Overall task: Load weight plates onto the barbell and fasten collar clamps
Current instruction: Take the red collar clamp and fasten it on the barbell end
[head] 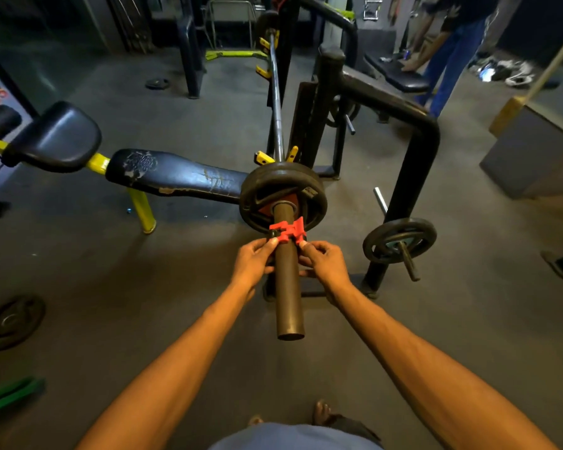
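The barbell (277, 102) rests on yellow rack hooks, its dark sleeve (288, 293) pointing toward me. A black weight plate (257, 196) sits on the sleeve against the inner collar. A red collar clamp (288, 230) wraps the sleeve a short way in front of the plate. My left hand (252, 266) pinches the clamp's left side. My right hand (325, 263) holds its right side with the fingertips. Whether the clamp's lever is latched I cannot tell.
A black and yellow bench (163, 177) lies to the left of the plate. A black storage rack (413, 177) on the right carries a smaller plate (398, 238) on a peg. Another plate (12, 321) lies on the floor at left. A person (449, 50) stands at the far right.
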